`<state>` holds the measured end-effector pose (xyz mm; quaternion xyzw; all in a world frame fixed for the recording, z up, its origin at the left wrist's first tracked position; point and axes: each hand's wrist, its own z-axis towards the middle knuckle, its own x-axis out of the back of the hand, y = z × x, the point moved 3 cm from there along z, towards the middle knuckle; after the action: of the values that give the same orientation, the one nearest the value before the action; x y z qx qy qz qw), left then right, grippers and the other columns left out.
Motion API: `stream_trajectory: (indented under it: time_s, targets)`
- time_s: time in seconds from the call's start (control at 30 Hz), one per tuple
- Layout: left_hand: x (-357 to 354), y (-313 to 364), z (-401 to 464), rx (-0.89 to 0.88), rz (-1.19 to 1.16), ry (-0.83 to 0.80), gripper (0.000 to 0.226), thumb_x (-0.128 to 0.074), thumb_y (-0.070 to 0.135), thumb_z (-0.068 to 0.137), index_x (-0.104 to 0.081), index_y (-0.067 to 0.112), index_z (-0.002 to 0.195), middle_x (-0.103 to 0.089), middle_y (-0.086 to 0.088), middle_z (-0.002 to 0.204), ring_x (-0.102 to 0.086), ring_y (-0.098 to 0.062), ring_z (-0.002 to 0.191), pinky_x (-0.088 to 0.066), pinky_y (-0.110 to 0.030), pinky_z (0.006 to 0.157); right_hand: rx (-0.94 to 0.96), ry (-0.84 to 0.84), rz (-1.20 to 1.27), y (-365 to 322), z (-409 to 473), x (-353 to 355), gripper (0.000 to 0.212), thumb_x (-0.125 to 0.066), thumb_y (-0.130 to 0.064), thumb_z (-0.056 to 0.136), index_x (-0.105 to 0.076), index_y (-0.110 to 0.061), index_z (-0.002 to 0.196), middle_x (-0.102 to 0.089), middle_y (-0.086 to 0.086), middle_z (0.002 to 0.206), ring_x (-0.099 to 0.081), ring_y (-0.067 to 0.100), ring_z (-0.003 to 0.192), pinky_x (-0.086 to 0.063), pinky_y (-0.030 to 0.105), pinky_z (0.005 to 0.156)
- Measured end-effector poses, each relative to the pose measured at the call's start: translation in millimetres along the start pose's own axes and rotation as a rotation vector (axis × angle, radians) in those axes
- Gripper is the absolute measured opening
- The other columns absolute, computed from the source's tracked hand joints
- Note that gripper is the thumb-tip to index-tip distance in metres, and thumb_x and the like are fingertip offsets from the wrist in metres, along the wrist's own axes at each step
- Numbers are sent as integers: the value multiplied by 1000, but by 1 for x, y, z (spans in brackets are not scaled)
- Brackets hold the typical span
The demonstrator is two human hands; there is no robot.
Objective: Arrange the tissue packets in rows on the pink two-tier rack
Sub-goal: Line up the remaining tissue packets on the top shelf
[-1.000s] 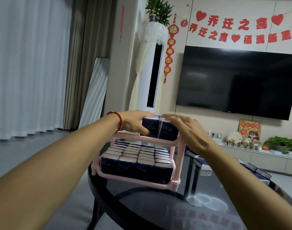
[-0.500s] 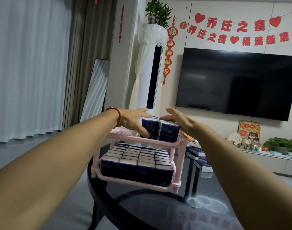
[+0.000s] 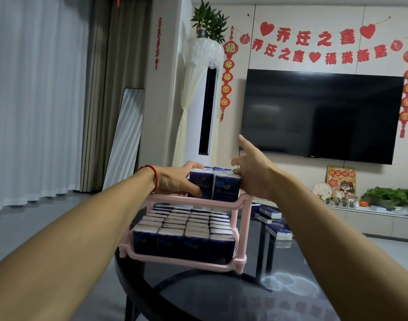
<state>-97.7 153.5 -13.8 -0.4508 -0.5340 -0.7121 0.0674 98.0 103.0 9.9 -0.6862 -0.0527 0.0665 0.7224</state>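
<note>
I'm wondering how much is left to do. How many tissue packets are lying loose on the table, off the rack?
3 plainly, perhaps more hidden: one nearest the pink rack, one nearer the camera, and one half hidden behind the rack's post.

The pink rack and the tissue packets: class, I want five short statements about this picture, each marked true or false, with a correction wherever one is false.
1. The lower tier of the pink rack is filled with rows of packets. True.
2. The upper tier is just as full. False: only a few upper packets stand there, at its right part.
3. The left hand holds the left side of the upper packets, thumb on their front. True.
4. The right hand rests on the table. False: it is at the right side of the upper packets, one finger pointing up.
5. All packets are on the rack. False: loose packets lie on the glass table.
</note>
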Motion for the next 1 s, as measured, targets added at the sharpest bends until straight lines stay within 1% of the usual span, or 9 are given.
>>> stream_trajectory:
  time_s: [0.1,0.27,0.37,0.5,0.6,0.7,0.77,0.9,1.0]
  targets:
    - [1,-2,4,-3,-14,1,106,-84,23,71,-17,34,153,-52,-11,136,-58,-28,123,-51,-43,108,-23,-19,20,-1,-2,-2,103,-34,-76,94,-12,-1,161,-20,29,164,-50,38,133,-49,40,81]
    - [6,-7,7,-36,-131,-6,129,-88,14,69,-2,40,161,-33,-14,159,-55,-31,131,-50,-43,110,68,119,-4,6,0,29,80,-42,-71,95,-51,-5,139,-25,34,160,-35,54,143,-31,55,122]
    - [9,-11,9,-60,-246,-48,139,-93,10,65,2,46,161,-13,-12,170,-44,-35,143,-50,-40,110,177,185,-24,20,-12,52,66,-41,-62,101,-57,-10,138,-48,26,149,-51,42,134,-39,52,117]
    - [14,-19,12,-68,-273,-96,155,-104,24,50,2,47,160,-9,-8,173,-30,-31,153,-34,-48,123,183,324,-174,58,-31,93,44,-43,-46,104,-66,-12,119,-62,17,129,-61,31,118,-50,51,105]
    - [14,-14,6,-91,-328,-81,159,-106,31,42,-1,48,160,-4,-4,173,-27,-29,154,-34,-46,122,144,390,-496,93,-43,124,30,-51,-34,103,-66,-13,119,-65,10,120,-63,22,109,-54,48,100]
    - [11,5,-18,-168,-252,62,160,-98,62,34,-2,47,161,-2,-3,173,-17,-26,157,-24,-46,124,128,501,-943,126,-51,157,28,-59,-29,98,-68,-14,119,-71,6,114,-66,19,101,-55,48,96]
    - [6,21,-38,-270,-136,308,137,-86,72,52,-9,42,161,-16,-4,171,-23,-25,154,-24,-48,123,52,540,-1087,146,-53,174,33,-60,-29,96,-65,-15,126,-70,7,122,-66,21,107,-55,44,96]
    - [-39,39,-93,-676,226,1083,47,-62,25,87,-53,9,130,-58,-8,124,-56,-20,115,-53,-37,99,-64,442,-1289,170,-40,185,50,-59,-27,97,-49,-16,145,-56,11,145,-55,27,128,-46,44,108]
    - [-119,39,-115,-806,239,991,24,-63,4,79,-59,9,102,-59,-3,99,-56,-16,90,-49,-24,79,-115,358,-1564,165,-17,184,65,-51,-41,100,-27,-31,159,-38,7,160,-37,34,141,-36,52,115]
